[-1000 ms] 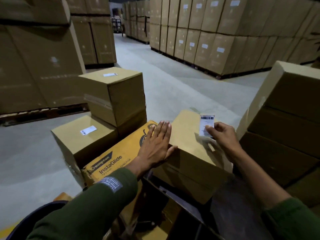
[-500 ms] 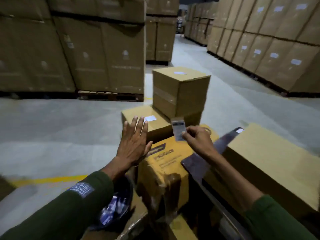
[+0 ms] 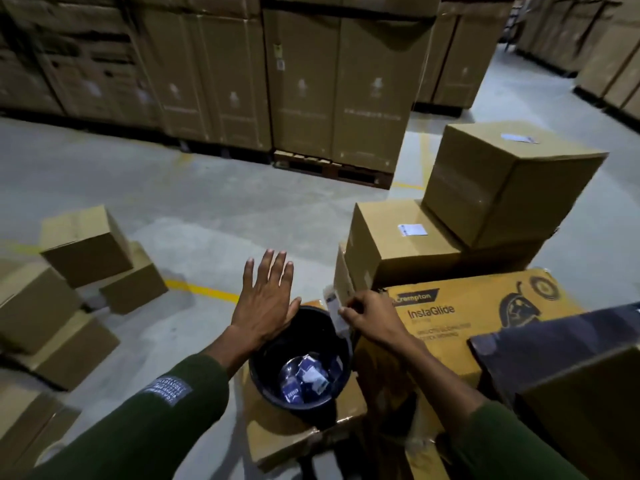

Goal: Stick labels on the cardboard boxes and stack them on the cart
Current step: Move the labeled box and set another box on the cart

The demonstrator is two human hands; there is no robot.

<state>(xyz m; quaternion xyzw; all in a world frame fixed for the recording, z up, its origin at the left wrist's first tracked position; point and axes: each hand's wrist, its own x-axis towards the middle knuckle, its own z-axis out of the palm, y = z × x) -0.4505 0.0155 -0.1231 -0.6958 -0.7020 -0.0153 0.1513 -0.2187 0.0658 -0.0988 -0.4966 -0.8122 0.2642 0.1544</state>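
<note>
My right hand (image 3: 372, 315) pinches a white strip of label paper (image 3: 335, 311) over the rim of a dark round bin (image 3: 270, 379) that has scraps of paper at its bottom. My left hand (image 3: 265, 299) is flat with fingers spread, just left of the bin's rim, holding nothing. To the right lies a yellow printed box (image 3: 485, 317). Behind it sits a brown box with a white label (image 3: 391, 247), and a second labelled brown box (image 3: 502, 181) stands on top of that one.
Several plain brown boxes (image 3: 83, 247) lie loose on the floor at the left. Tall stacks of cartons on pallets (image 3: 332, 81) line the back. A yellow line (image 3: 204, 289) crosses the grey floor. A dark flap (image 3: 554, 337) and another box fill the lower right corner.
My view has swung left, from the boxes to the bin. My right hand carried the paper strip from the box top down to the bin's rim. My left hand left the box.
</note>
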